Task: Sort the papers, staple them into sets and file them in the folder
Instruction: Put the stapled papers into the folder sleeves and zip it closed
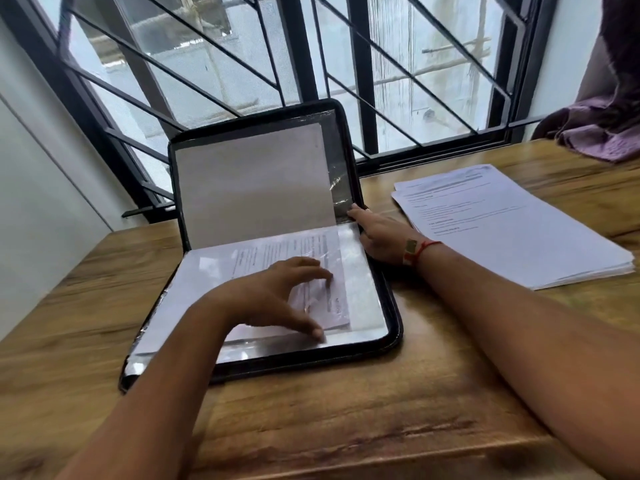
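A black zip-edged folder [392, 306] with clear plastic sleeves lies open on the brown wooden surface [346, 417], its upper half upright by the far edge. The left hand [277, 296], fingers spread, presses on printed white sheets [277, 251] in the lower sleeve. The right hand [377, 233], fingers extended, touches the folder's right edge at the fold. A stack of printed white papers [519, 230] lies near the surface's right edge.

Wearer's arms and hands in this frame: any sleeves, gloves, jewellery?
No gloves or sleeves in view; forearms are bare. Nothing worn on the left hand. At the wrist of the right hand: a red thread and a pale strap bearing a small gold square.
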A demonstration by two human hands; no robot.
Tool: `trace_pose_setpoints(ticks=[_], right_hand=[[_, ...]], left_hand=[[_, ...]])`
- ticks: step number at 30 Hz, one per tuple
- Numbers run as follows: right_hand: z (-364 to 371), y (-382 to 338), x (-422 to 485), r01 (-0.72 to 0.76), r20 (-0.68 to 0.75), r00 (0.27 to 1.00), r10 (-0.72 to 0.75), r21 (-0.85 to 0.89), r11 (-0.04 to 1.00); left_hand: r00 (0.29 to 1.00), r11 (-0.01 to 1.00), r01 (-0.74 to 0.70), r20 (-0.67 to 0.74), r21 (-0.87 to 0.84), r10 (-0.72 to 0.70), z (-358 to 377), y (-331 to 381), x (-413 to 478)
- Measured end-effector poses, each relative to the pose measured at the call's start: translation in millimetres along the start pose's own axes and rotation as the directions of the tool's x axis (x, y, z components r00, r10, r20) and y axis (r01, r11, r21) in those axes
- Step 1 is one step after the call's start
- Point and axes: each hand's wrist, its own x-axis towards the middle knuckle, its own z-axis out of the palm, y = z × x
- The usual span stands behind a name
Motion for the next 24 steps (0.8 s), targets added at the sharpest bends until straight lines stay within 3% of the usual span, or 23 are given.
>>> trace_pose_setpoints(ticks=[6,10,17,20,24], right_hand=[[-3,-1,-4,-0.003,-0.012,1.000,0.003,-0.007,1.000],[-3,-2,-5,-0.014,-0.009,1.000,0.014,0.008,1.000],[-3,-2,-6,-0.033,-0.020,0.999,0.033,0.025,0.999],[-5,-3,-6,-0.047,-0.027,0.998,0.048,0.039,0.998],[-4,-2,-7,-0.064,-0.030,0.997,0.066,0.070,0.995]], left_hand=[[0.981,0.993,-0.114,-0.162,-0.018,0.110,14,7,-13],[0.938,0.974,-0.204,-0.266,0.098,0.223,23,20,-20],[0.765,0.926,-0.092,-0.569,0.365,0.300,41,20,-17],[0.679,0.930,-0.118,-0.655,0.349,0.332,36,19,-17],[0.629,0.957,-0.135,-0.724,0.258,0.284,16,14,-16]])
